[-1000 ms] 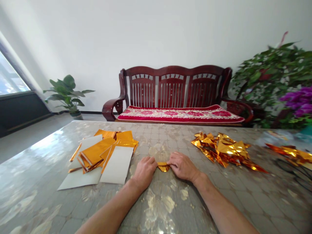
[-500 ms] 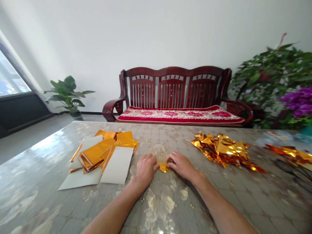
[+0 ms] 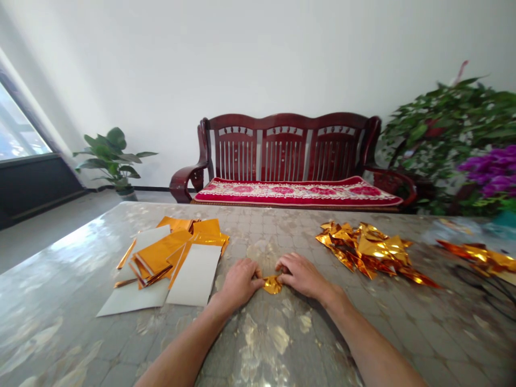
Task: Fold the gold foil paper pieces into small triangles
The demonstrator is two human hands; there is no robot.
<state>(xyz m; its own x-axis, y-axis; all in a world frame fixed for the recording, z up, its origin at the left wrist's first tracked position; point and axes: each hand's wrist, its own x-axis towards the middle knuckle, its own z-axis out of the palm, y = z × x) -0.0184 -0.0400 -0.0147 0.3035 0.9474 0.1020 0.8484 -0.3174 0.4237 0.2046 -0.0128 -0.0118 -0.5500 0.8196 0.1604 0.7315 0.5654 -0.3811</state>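
My left hand (image 3: 238, 283) and my right hand (image 3: 300, 276) rest on the table, pinching from both sides a small folded piece of gold foil paper (image 3: 273, 285). To the left lies a stack of gold foil sheets (image 3: 161, 252) with white-backed paper sheets (image 3: 194, 274) beneath and beside it. A heap of crumpled, folded gold foil pieces (image 3: 366, 248) lies to the right of my right hand, out of reach of its fingers.
The table has a glossy, patterned clear cover (image 3: 258, 344). Further gold foil (image 3: 478, 259) and black cord (image 3: 484, 282) lie at the right edge. Beyond the table stand a dark wooden bench (image 3: 290, 156) with a red cushion, and potted plants.
Both hands have closed in on the foil piece, which now looks more compact and sits slightly lower and to the right. The head view has tilted slightly.
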